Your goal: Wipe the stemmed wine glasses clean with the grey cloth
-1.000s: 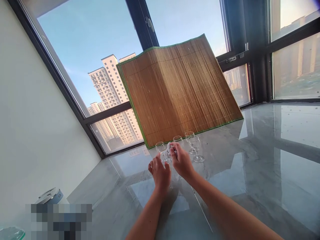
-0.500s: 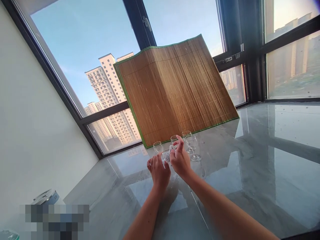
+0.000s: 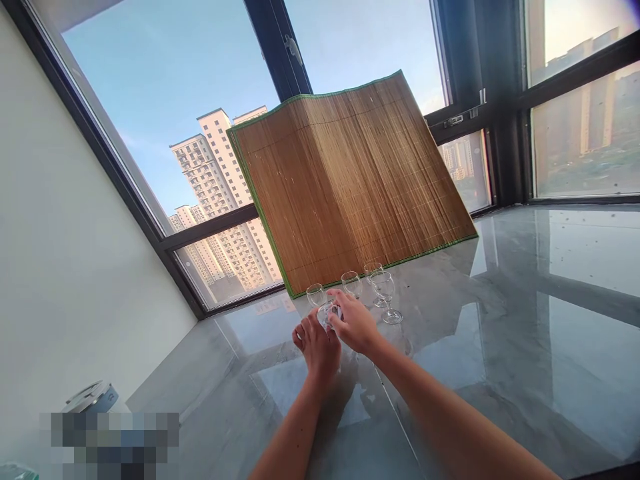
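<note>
A small clear stemmed glass [image 3: 326, 316] is tilted between my two hands, low over the glossy grey surface. My left hand [image 3: 317, 345] is closed round its lower part, fingers curled. From the right, my right hand [image 3: 356, 324] reaches across, with its thumb and fingers closed at the bowl. My fingers hide much of this glass. Just behind it is another clear glass [image 3: 315, 295]. To the right stand more stemmed glasses, one with its round foot [image 3: 392, 316] plainly visible, and another glass [image 3: 351, 284] behind my right hand.
A brown bamboo mat [image 3: 350, 187] with green edging leans upright against the window behind the glasses. The grey marbled surface [image 3: 450, 393] is shiny and reflects the windows. At lower left stands a container with a pale blue label [image 3: 103, 397], partly covered by pixel blur.
My right hand has moved left and down onto the glass, and its raised forefinger has come down. A small whitish patch at its fingers no longer shows clearly. My left hand has barely moved.
</note>
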The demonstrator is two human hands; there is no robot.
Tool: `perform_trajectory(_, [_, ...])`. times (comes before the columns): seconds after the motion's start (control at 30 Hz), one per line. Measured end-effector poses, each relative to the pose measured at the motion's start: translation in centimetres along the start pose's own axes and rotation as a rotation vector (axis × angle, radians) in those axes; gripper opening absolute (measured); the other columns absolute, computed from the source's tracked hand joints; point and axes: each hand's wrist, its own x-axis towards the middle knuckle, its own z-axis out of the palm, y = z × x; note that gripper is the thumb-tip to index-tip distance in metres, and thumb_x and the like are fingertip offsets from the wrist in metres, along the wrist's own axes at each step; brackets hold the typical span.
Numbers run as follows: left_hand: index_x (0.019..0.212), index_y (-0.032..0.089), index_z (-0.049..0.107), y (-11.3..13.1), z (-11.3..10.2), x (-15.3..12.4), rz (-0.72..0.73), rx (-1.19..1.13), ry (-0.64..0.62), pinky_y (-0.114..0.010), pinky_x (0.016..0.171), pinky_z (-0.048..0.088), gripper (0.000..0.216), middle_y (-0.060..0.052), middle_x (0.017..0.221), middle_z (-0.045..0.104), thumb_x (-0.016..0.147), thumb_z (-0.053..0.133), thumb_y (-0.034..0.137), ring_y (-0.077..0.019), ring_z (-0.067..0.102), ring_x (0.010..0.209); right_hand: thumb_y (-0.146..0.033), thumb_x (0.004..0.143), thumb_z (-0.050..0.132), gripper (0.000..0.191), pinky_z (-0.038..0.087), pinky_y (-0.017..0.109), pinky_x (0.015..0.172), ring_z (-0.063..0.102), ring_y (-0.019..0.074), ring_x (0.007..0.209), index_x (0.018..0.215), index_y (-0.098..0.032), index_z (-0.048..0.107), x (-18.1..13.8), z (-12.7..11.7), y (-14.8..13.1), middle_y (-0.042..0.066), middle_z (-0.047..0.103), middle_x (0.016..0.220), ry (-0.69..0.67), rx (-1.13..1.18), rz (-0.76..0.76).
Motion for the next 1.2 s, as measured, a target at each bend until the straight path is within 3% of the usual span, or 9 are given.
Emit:
perform_trajectory(0.07, [0.125, 0.022, 0.050, -0.2, 0.0, 0.2, -0.012, 0.002, -0.009, -0.046, 0.107, 0.022, 0.038, -0.009, 0.113, 0.060, 0.087, 0.049, 0.021, -0.0264, 0.049, 0.113, -0.026, 0.077, 0.056, 0.058, 0.028, 0.045, 0.107, 0.044, 0.0273, 0.127, 0.134, -0.021, 0.052, 0.1, 0.1, 0.1, 0.008, 0.066, 0.112, -0.038, -0.036, -0.019])
perform_trajectory(0.13, [0.123, 0.022, 0.052, -0.3, -0.1, 0.3, -0.003, 0.019, -0.012, -0.045, 0.107, 0.022, 0.039, -0.009, 0.112, 0.060, 0.084, 0.050, 0.018, -0.0263, 0.049, 0.112, -0.022, 0.070, 0.059, 0.069, 0.023, 0.049, 0.111, 0.036, 0.0294, 0.134, 0.139, -0.021, 0.049, 0.2, 0.1, 0.5, 0.008, 0.066, 0.115, -0.089, -0.028, 0.007])
perform_trajectory(0.27, [0.121, 0.020, 0.054, -0.6, -0.6, 0.6, 0.049, 0.085, -0.012, -0.045, 0.109, 0.020, 0.042, -0.010, 0.110, 0.060, 0.080, 0.050, 0.012, -0.0268, 0.048, 0.112, -0.019, 0.066, 0.057, 0.087, 0.043, 0.033, 0.090, 0.058, 0.0223, 0.103, 0.150, -0.015, 0.033, 0.3, 0.3, 1.7, 0.011, 0.066, 0.113, -0.261, 0.103, 0.052])
perform_trajectory(0.33, [0.118, 0.019, 0.056, -1.0, -0.9, 0.8, 0.086, 0.106, -0.040, -0.044, 0.108, 0.021, 0.042, -0.009, 0.106, 0.061, 0.077, 0.051, 0.010, -0.0269, 0.049, 0.110, -0.019, 0.065, 0.058, 0.095, 0.044, 0.028, 0.079, 0.061, 0.0197, 0.089, 0.154, -0.014, 0.023, 0.3, 0.4, 2.2, 0.010, 0.067, 0.106, -0.318, 0.090, 0.064])
perform_trajectory(0.5, [0.108, 0.021, 0.060, -1.5, -1.5, 1.2, 0.183, 0.084, -0.078, -0.041, 0.108, 0.022, 0.043, -0.007, 0.102, 0.064, 0.069, 0.050, 0.006, -0.0256, 0.052, 0.106, -0.015, 0.062, 0.059, 0.097, 0.043, 0.027, 0.077, 0.062, 0.0209, 0.089, 0.153, -0.014, 0.024, 0.2, 0.9, 3.0, 0.009, 0.068, 0.101, -0.390, 0.082, 0.105])
perform_trajectory(0.67, [0.101, 0.022, 0.062, -1.5, -1.3, 1.3, 0.173, 0.005, -0.114, -0.039, 0.101, 0.027, 0.041, -0.007, 0.097, 0.066, 0.066, 0.050, 0.005, -0.0259, 0.055, 0.101, -0.011, 0.058, 0.058, 0.084, 0.045, 0.027, 0.075, 0.062, 0.0199, 0.085, 0.140, -0.011, 0.042, 0.5, 1.7, 3.7, 0.009, 0.067, 0.099, -0.270, 0.200, 0.136])
perform_trajectory(0.8, [0.099, 0.023, 0.061, -1.6, -1.1, 1.5, 0.069, -0.089, -0.122, -0.037, 0.094, 0.030, 0.035, -0.005, 0.093, 0.066, 0.069, 0.051, 0.008, -0.0255, 0.056, 0.098, -0.015, 0.061, 0.062, 0.083, 0.042, 0.023, 0.060, 0.056, 0.0126, 0.062, 0.140, -0.015, 0.036, 0.6, 2.2, 3.4, 0.002, 0.064, 0.089, -0.233, 0.334, 0.196])
perform_trajectory(1.03, [0.080, 0.023, 0.056, -1.3, -1.5, 2.3, -0.113, -0.329, -0.161, -0.035, 0.084, 0.031, 0.014, -0.001, 0.076, 0.062, 0.073, 0.050, 0.014, -0.0230, 0.056, 0.081, -0.015, 0.069, 0.065, 0.081, 0.044, 0.026, 0.073, 0.058, 0.0126, 0.072, 0.144, -0.022, 0.033, 0.2, 2.1, 1.8, 0.000, 0.063, 0.090, 0.003, 0.333, 0.012])
perform_trajectory(1.2, [0.077, 0.022, 0.056, -0.6, -1.4, 2.5, -0.152, -0.741, -0.236, -0.030, 0.074, 0.036, 0.004, 0.001, 0.071, 0.059, 0.073, 0.055, 0.022, -0.0195, 0.054, 0.072, -0.023, 0.078, 0.063, 0.072, 0.046, 0.027, 0.070, 0.061, 0.0138, 0.074, 0.143, -0.024, 0.032, -0.5, 1.5, 0.4, 0.002, 0.066, 0.098, 0.184, 0.300, -0.030])
